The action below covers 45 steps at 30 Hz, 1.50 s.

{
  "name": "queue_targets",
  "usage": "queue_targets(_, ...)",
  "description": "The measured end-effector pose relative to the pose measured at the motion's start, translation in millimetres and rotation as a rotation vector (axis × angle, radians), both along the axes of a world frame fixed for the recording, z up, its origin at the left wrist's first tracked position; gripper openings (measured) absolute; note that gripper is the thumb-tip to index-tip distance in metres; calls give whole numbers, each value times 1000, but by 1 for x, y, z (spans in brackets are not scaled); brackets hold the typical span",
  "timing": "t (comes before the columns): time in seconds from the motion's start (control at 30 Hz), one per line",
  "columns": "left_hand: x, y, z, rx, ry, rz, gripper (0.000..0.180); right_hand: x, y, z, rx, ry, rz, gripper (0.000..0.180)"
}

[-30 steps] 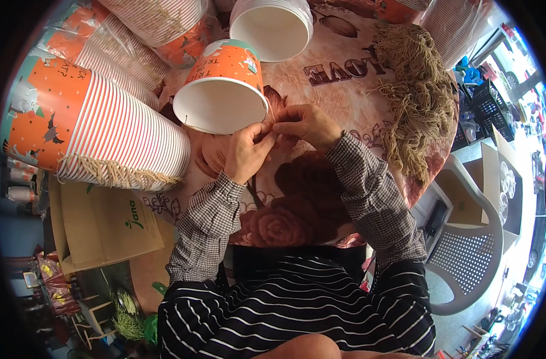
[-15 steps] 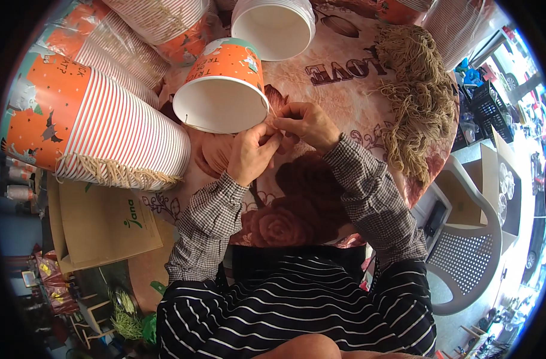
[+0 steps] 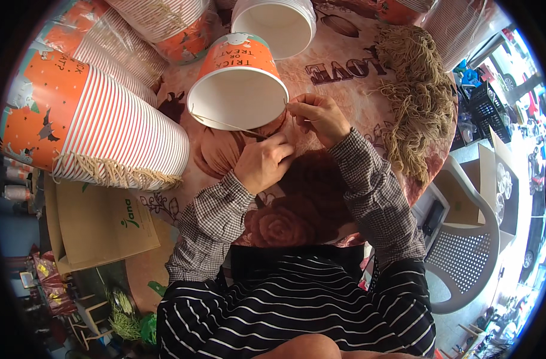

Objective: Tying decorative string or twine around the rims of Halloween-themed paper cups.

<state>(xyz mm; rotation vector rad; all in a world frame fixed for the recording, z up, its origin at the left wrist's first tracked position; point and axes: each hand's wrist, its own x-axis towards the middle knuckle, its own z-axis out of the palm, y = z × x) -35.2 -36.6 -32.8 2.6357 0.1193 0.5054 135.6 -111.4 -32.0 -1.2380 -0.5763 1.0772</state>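
Observation:
An orange paper bucket with a white inside lies tipped on its side, its mouth toward me. A thin tan cord runs from the left part of its rim to my left hand, whose fingers are closed on it just below the rim. My right hand pinches at the right edge of the rim, where a short bit of cord shows by the fingertips. Part of that pinch is hidden by the fingers.
At left lies a long nested stack of orange buckets with tan cords along it. More wrapped stacks and a white-mouthed bucket stand behind. A heap of tan cords covers the table's right side. A grey chair stands at right.
The bucket has shifted right and turned a little. My left hand has moved right and down, drawing the cord across below the mouth; my right hand has moved right along with the rim.

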Motion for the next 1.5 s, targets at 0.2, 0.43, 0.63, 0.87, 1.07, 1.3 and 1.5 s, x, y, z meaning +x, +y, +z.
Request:
queue_targets(0.2, -9, 17, 8, 134, -74, 302, 3, 12, 0, -6, -29, -63, -11, 11)
queue_targets(0.43, -3, 24, 16, 80, -333, 387, 26, -3, 2, -6, -59, -129, 3, 13)
queue_targets(0.63, 8, 18, 5, -46, -263, 351, 22, -10, 2, -8, 2, 29, 129, 15)
queue_targets(0.87, 5, 27, -4, -124, -255, 369, 15, -15, 3, -5, -1, -13, 148, 19)
queue_targets(1.07, 6, 23, 1, -95, -285, 355, 11, -21, 2, 1, -52, -28, 187, 19)
queue_targets(1.3, 6, 15, 2, -128, -208, 359, 13, -21, 8, -13, 0, -152, 76, 20)
queue_targets(1.5, 4, 16, -5, -118, -194, 330, 13, -30, 8, -7, 12, -403, 9, 19)
